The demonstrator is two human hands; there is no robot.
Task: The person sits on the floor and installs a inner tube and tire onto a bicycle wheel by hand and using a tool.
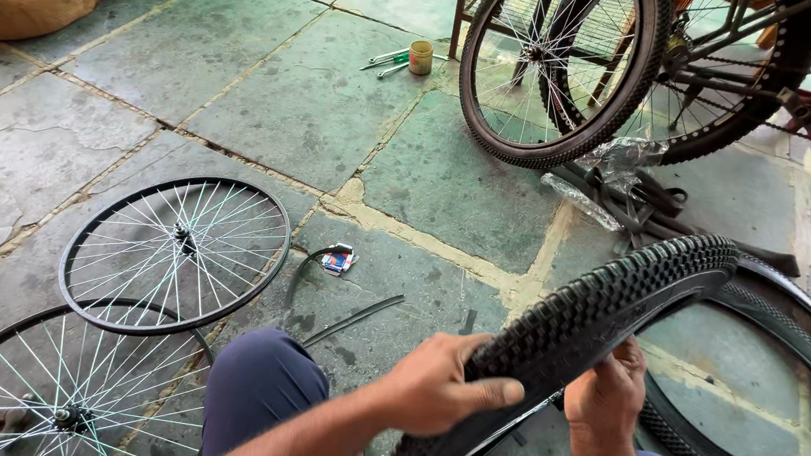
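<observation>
1. Both hands are on the knobbly black tyre (594, 326), which is held up over the person's lap and slants from low centre up to the right.
2. The left hand (435, 385) has its grip closed over the tyre's tread, fingers wrapped across the top and thumb pointing right along the rubber.
3. The right hand (608, 386) sits just beside it, behind the tyre, fingers curled shut on the tyre's inner edge.
4. A thin rim (495, 435) peeks out beneath the tyre between the two hands; how far it sits inside the tyre I cannot tell.
5. On the stone floor (289, 98) to the right lies a second tyre (806, 395), flat, partly behind the held one.
6. To the left, two bare spoked wheels: one (175, 253) lies flat, the nearer wheel (62, 393) overlaps its lower edge.
7. Further back a bicycle wheel with tyre (559, 69) stands upright, with a small yellow tin (421, 57) and hand tools (387, 61) just left of it.
</observation>
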